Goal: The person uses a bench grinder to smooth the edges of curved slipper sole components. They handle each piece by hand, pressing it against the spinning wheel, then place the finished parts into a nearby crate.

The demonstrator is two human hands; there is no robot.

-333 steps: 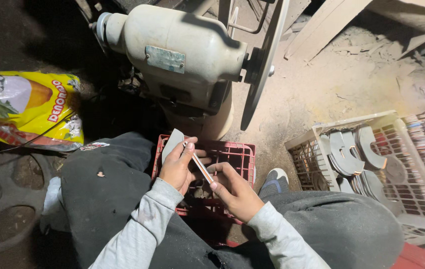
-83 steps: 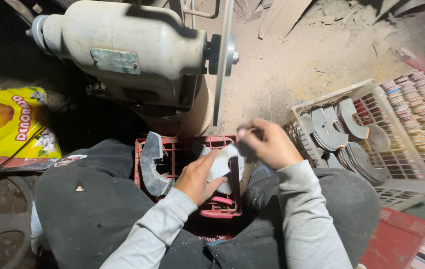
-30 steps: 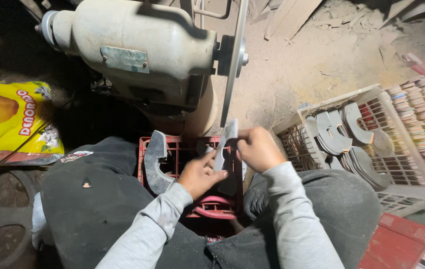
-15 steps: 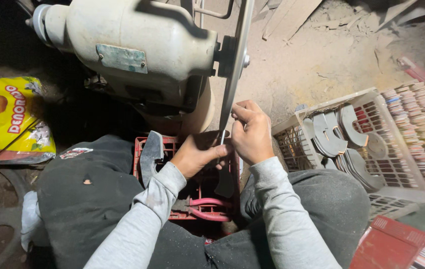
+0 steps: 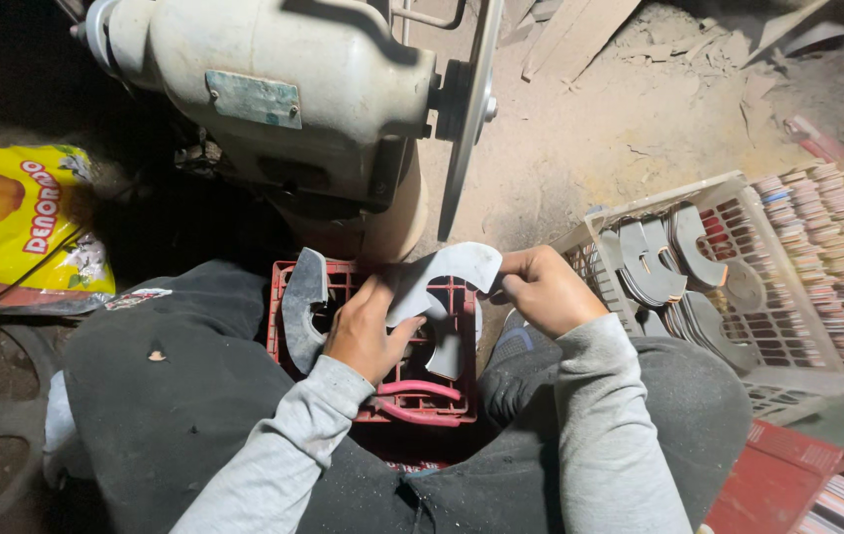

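Head view: looking down at lap, seated before bench grinder.
Piece: grey curved cut-out, crescent-like, flat; held over red crate between the knees.
L hand: clamped on lower-left end of piece, thumb on top, fingers under.
R hand: pinching upper-right end of piece, fingers curled tight round the tip.
Long axis: runs lower-left to upper-right, from L grip up to R grip; arc bows toward the wheel.
Wheel: thin grinding disc seen edge-on, just above and slightly left of the R-hand end; small gap visible, not touching.
Nearer hand to disc: R, by a little; L sits lower and closer to the body.
Direction piece → disc: up and away from body, near in line w/ upper end.
Other blank: 2nd grey curved piece leaning on crate's left rim, beside L wrist, untouched.
Right side: pale crate w/ more grey cut-outs, well apart from R hand; stacked coloured layers beyond it.
Left side: yellow bag on floor, far from both hands.
Spin of disc: cannot tell.
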